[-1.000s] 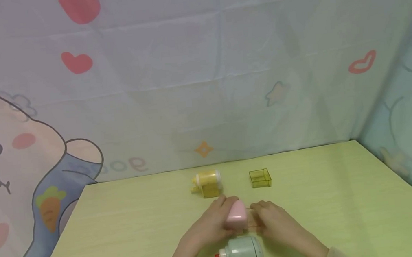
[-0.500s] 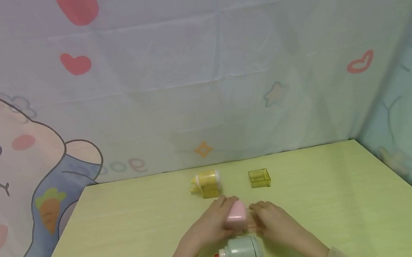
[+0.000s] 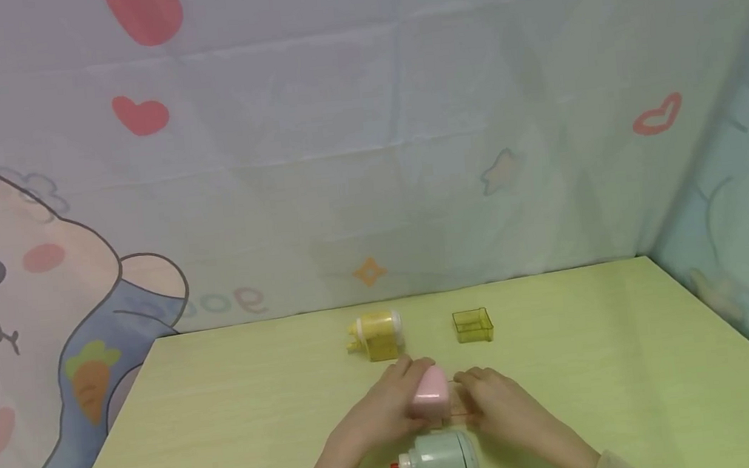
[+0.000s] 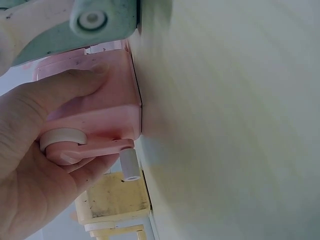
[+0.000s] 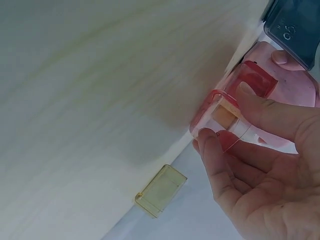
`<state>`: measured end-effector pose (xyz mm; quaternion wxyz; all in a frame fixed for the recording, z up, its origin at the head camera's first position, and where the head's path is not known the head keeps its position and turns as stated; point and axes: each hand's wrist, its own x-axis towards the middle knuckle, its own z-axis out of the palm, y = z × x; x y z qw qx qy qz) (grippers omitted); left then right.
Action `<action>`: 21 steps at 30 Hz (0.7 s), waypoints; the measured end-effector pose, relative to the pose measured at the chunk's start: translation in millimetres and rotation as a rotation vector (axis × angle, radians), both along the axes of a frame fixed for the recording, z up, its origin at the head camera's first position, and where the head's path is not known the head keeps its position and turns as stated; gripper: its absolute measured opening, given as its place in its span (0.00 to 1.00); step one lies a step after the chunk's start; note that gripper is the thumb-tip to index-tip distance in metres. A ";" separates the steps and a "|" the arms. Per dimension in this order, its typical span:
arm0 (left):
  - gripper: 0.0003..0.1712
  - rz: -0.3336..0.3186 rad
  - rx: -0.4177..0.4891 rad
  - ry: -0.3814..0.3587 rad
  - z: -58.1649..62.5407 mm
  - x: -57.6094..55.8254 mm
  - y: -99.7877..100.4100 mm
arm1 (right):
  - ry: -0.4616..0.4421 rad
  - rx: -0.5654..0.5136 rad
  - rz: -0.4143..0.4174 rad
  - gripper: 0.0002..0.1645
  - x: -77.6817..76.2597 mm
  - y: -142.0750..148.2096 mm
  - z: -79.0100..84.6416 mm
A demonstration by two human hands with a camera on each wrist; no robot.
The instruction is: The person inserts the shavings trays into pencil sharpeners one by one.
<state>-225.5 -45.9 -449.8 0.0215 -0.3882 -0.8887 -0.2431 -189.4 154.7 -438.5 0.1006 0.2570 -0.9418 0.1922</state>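
Observation:
A pink hand-crank pencil sharpener (image 3: 431, 394) stands on the table between the two hands. My left hand (image 3: 389, 401) grips its body from the crank side, thumb across one face and fingers round the other in the left wrist view. My right hand (image 3: 502, 405) pinches a clear, pink-tinted shavings drawer (image 5: 204, 114) between thumb and fingertips. That drawer sticks partly out of the sharpener's end, lined up with its opening. Nearest the person, just in front of the pink one, is a green crank sharpener (image 3: 443, 464) with a red tip.
Behind the hands, a yellow crank sharpener (image 3: 380, 335) stands on the pale table (image 3: 243, 409). To its right lies a separate yellow see-through drawer (image 3: 473, 326). A printed cloth (image 3: 311, 120) hangs along the table's back edge.

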 end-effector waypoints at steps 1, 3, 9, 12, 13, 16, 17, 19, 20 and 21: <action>0.45 -0.003 0.001 -0.001 -0.3 0.1 0.0 | -0.003 -0.001 0.000 0.26 0.1 0.1 -0.3; 0.45 -0.006 0.001 0.001 -0.4 0.4 0.1 | -0.012 -0.005 -0.002 0.27 0.5 0.4 -0.5; 0.45 0.004 0.000 -0.002 1.8 0.6 0.2 | -0.011 -0.003 0.000 0.27 -0.1 1.3 0.1; 0.44 0.007 0.008 -0.014 1.9 0.3 0.2 | -0.005 0.008 0.006 0.27 -1.1 1.6 1.1; 0.44 0.009 0.015 -0.021 1.6 0.2 0.0 | -0.002 0.014 0.010 0.27 -1.4 1.6 1.2; 0.44 0.015 0.031 -0.044 0.4 0.5 -1.0 | 0.000 0.028 0.015 0.27 -1.8 1.7 1.8; 0.44 0.017 0.036 -0.050 0.1 0.6 -1.3 | 0.000 0.030 0.016 0.28 -1.9 1.7 1.8; 0.44 0.016 0.040 -0.055 -0.6 0.6 -1.7 | 0.001 0.032 0.016 0.28 -1.7 1.8 1.5; 0.44 0.012 0.038 -0.052 -0.6 0.6 -1.8 | -0.002 0.029 0.015 0.28 -1.6 1.8 1.5; 0.44 0.008 0.037 -0.046 -0.7 0.4 -1.8 | -0.004 0.027 0.012 0.28 -1.5 1.9 1.2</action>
